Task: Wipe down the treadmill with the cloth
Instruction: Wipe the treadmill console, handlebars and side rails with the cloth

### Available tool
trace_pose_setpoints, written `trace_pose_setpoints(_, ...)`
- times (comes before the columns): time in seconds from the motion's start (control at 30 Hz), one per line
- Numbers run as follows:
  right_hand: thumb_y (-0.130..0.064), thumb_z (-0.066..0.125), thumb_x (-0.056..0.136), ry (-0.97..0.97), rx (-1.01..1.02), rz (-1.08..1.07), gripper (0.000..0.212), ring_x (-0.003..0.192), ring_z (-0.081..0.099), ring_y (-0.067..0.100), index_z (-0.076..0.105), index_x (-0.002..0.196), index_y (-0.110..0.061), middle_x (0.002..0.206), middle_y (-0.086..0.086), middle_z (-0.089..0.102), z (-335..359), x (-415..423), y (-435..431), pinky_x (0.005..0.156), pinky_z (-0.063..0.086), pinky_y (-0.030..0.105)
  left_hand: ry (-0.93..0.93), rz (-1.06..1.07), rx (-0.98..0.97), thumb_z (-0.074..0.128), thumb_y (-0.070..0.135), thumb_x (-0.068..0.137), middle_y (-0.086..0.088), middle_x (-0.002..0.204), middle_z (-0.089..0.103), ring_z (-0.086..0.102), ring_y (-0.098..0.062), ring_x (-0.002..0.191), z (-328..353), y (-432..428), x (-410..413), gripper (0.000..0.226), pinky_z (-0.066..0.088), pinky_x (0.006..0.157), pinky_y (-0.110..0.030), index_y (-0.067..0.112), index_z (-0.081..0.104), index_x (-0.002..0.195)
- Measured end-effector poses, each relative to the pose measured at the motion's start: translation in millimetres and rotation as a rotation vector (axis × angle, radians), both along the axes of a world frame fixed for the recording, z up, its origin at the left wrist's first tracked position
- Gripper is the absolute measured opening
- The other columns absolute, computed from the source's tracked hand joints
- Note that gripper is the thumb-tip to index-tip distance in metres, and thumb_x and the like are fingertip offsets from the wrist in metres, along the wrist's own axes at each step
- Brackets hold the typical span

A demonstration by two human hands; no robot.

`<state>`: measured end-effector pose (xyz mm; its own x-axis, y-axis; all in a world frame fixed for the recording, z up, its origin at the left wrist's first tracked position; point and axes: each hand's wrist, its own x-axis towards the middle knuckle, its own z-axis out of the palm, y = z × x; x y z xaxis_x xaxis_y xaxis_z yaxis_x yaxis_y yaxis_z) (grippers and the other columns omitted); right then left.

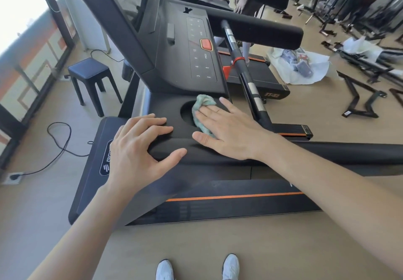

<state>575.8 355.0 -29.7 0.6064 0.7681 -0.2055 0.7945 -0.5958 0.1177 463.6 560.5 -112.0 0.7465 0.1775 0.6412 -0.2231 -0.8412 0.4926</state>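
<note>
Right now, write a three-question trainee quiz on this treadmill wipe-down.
1. True or false: the left hand presses the cloth.
2. Where does the cloth lie? A) on the stool B) at the round recess of the treadmill console C) on the floor
3. What colour is the console's large button?

Key: 1 false, the right hand presses it flat, fingers open; 2 B; 3 orange-red.

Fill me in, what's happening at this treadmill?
A person is wiping the treadmill console. The right hand lies flat on a green cloth, pressing it at the edge of the round cup-holder recess. The left hand is bare and braces on the padded handrail beside it.
</note>
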Motion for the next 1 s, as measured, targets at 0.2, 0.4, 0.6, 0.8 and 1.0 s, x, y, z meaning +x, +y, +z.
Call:
trace_pose_setpoints(0.2, -0.072, 0.007, 0.094, -0.199, 0.108, -0.117, 0.093, 0.149, 0.032, 0.023, 0.039, 0.152, -0.008, 0.156, 0.009, 0.043, -8, -24, -23, 0.127, 0.013, 0.043, 0.016, 0.004, 0.012, 0.073, 0.059, 0.08, 0.005, 0.116, 0.073, 0.064, -0.022, 0.121, 2, -1, -1, 0.047, 0.052, 0.094, -0.043, 0.017, 0.079, 0.101)
trace_pose_setpoints(0.4, -0.063, 0.017, 0.1, -0.106, 0.309, -0.392, 0.069, 0.129, 0.052, 0.026, 0.058, 0.13, -0.016, 0.132, 0.004, 0.063, -7, -16, -33, 0.116, 0.03, 0.043, 0.134, 0.076, 0.085, 0.066, 0.056, 0.079, 0.008, 0.114, 0.071, 0.063, -0.021, 0.115, 18, -12, -4, 0.042, 0.051, 0.086, -0.039, 0.02, 0.075, 0.1)
trace_pose_setpoints(0.6, -0.028, 0.053, 0.103, 0.281, 0.754, -0.584, 0.023, 0.103, 0.06, 0.023, 0.064, 0.122, -0.02, 0.108, -0.002, 0.066, -13, 39, -42, 0.09, 0.048, 0.036, 0.196, 0.119, 0.15, 0.061, 0.055, 0.081, 0.012, 0.101, 0.065, 0.059, -0.02, 0.102, 28, -29, 7, 0.032, 0.045, 0.087, -0.038, 0.026, 0.07, 0.092)
trace_pose_setpoints(0.8, -0.018, 0.063, 0.095, 0.337, 0.769, -0.598, 0.012, 0.1, 0.058, 0.024, 0.06, 0.106, -0.023, 0.101, -0.004, 0.06, -17, 64, -44, 0.076, 0.049, 0.027, 0.157, 0.135, 0.151, 0.061, 0.053, 0.086, 0.011, 0.105, 0.069, 0.062, -0.02, 0.102, 22, -29, 6, 0.032, 0.047, 0.086, -0.038, 0.025, 0.073, 0.097)
trace_pose_setpoints(1.0, -0.025, 0.058, 0.099, 0.486, 0.593, -0.449, 0.011, 0.092, 0.053, 0.02, 0.059, 0.107, -0.033, 0.103, -0.006, 0.062, -5, 26, -82, 0.084, 0.045, 0.033, 0.142, 0.176, 0.171, 0.063, 0.049, 0.087, 0.01, 0.109, 0.07, 0.063, -0.02, 0.105, 20, -34, 3, 0.03, 0.043, 0.087, -0.033, 0.024, 0.074, 0.098)
